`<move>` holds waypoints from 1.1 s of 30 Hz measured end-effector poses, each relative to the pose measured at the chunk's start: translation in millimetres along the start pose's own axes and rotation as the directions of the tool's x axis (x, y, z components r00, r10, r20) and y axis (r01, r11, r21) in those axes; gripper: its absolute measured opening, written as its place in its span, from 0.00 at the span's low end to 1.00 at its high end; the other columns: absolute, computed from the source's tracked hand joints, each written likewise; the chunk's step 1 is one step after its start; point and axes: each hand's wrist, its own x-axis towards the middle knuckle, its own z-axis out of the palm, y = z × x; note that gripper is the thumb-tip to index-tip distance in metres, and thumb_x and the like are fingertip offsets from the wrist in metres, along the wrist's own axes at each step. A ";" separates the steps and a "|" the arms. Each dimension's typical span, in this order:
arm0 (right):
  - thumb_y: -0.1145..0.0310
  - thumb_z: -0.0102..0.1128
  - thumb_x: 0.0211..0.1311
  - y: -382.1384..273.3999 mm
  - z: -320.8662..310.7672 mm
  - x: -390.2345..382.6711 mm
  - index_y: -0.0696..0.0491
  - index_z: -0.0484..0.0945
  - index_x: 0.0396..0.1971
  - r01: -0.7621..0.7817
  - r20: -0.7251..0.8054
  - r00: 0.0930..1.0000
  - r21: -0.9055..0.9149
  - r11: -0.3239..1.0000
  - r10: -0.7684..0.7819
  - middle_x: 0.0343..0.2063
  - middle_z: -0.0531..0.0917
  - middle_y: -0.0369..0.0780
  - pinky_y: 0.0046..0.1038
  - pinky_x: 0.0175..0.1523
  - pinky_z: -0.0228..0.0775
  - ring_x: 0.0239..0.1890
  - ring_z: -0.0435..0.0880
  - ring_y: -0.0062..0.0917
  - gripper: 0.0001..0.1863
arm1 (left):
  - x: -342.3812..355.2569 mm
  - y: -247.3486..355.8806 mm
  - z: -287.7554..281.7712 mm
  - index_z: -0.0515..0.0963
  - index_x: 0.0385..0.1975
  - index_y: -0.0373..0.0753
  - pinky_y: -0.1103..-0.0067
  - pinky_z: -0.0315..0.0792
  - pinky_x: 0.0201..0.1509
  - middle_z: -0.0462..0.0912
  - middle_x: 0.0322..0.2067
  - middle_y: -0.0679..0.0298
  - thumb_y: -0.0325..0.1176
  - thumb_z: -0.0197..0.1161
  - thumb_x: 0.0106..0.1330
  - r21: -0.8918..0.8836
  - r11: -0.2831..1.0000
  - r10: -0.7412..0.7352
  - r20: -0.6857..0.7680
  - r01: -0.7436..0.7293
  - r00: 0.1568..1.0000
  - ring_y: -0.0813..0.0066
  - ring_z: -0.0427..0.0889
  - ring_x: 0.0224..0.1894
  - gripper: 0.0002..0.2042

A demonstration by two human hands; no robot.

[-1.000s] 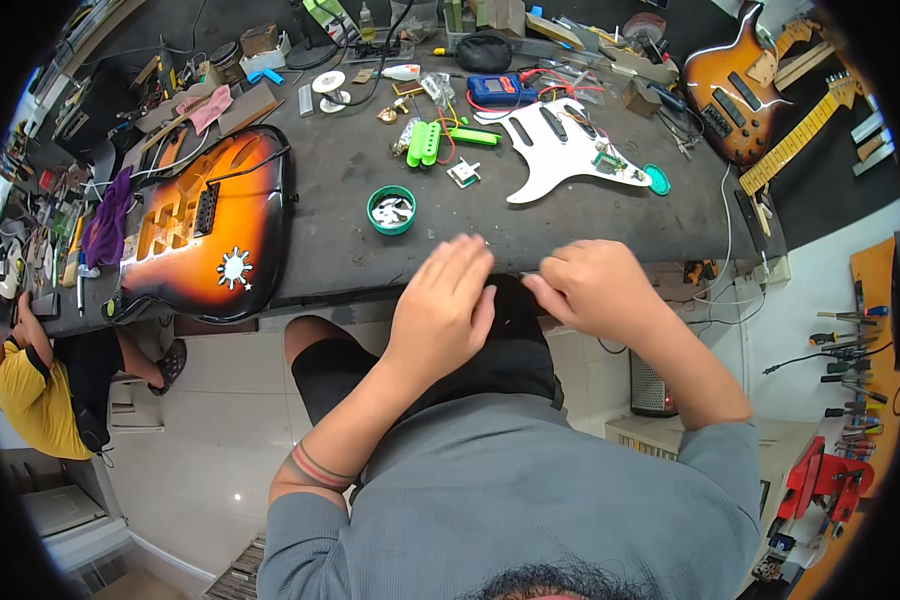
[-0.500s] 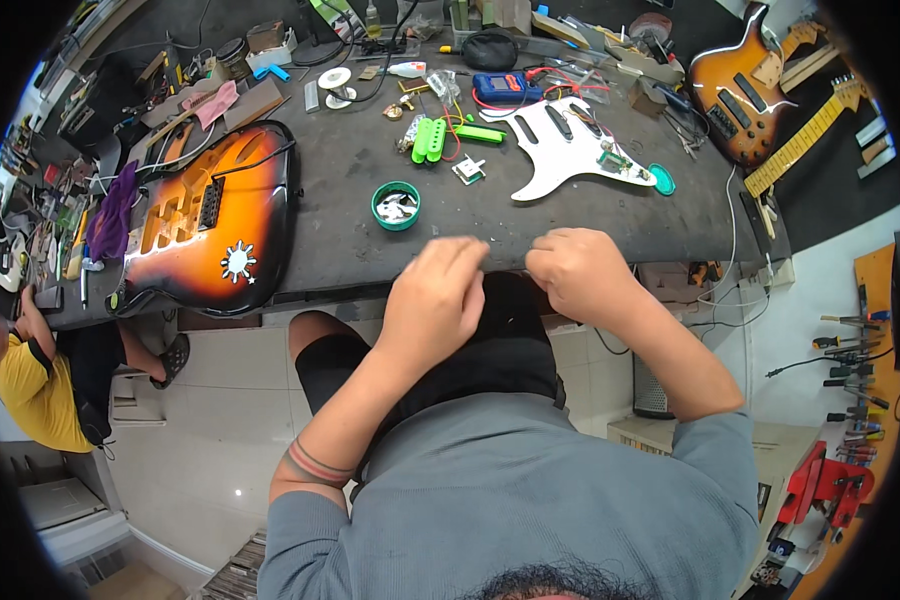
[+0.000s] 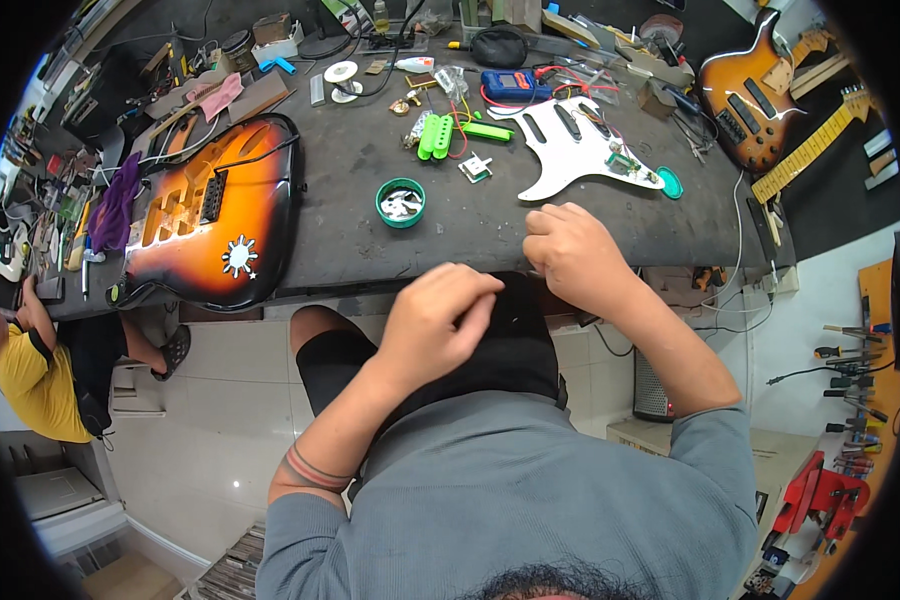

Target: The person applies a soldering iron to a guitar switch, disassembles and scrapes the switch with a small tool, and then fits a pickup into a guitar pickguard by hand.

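Note:
My left hand (image 3: pixel 438 322) hovers just off the bench's front edge, above my lap, its fingers bent and thumb drawn in close. To its right and a little farther forward, my right hand (image 3: pixel 578 252) is curled up over the edge. Whatever either hand pinches is too small or hidden to make out. A green round tub (image 3: pixel 386 213) with silvery-white pieces inside stands beyond my left hand. Past my right hand lies a white guitar pickguard (image 3: pixel 555 172) with pickups and wiring. A small switch-like part (image 3: pixel 476 169) and bright green pickup covers (image 3: pixel 436 137) lie left of it.
A sunburst guitar body (image 3: pixel 260 215) lies at the left of the dark bench (image 3: pixel 350 260). Another sunburst guitar (image 3: pixel 740 100) and a loose neck (image 3: pixel 805 150) are at the right. A blue multimeter (image 3: pixel 513 85) sits farther back. At far left, a person in yellow (image 3: pixel 40 390) is seated.
My left hand has drawn back toward my body and lower. My right hand has lifted slightly forward, so the two are farther apart. The whole view has shifted a little.

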 end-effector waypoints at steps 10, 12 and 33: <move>0.81 0.61 0.50 -4.8 0.8 14.8 0.55 0.79 0.29 -0.058 -0.032 0.998 -0.063 0.996 0.056 0.34 0.79 0.42 0.40 0.48 0.75 0.45 0.82 0.40 0.06 | 6.7 -21.9 0.4 0.82 0.46 0.32 0.64 0.78 0.54 0.86 0.47 0.54 0.21 0.68 0.62 0.242 0.970 -0.022 -0.056 0.035 0.998 0.54 0.83 0.50 0.12; 0.81 0.58 0.52 1.8 -1.4 13.1 0.54 0.80 0.33 -0.064 -0.043 0.997 -0.072 0.995 0.061 0.35 0.80 0.42 0.41 0.48 0.76 0.44 0.82 0.41 0.09 | 11.4 -24.4 6.7 0.82 0.47 0.33 0.63 0.76 0.59 0.85 0.51 0.52 0.24 0.70 0.62 0.338 0.941 0.045 -0.101 -0.008 0.994 0.51 0.82 0.55 0.14; 0.81 0.62 0.52 7.8 9.3 15.8 0.53 0.79 0.33 -0.125 -0.097 0.987 0.010 0.992 0.126 0.37 0.80 0.42 0.42 0.44 0.77 0.44 0.83 0.40 0.09 | 22.5 -9.5 19.6 0.80 0.34 0.36 0.67 0.70 0.40 0.80 0.29 0.61 0.23 0.70 0.61 -0.027 0.998 -0.051 0.028 0.051 0.998 0.61 0.79 0.35 0.05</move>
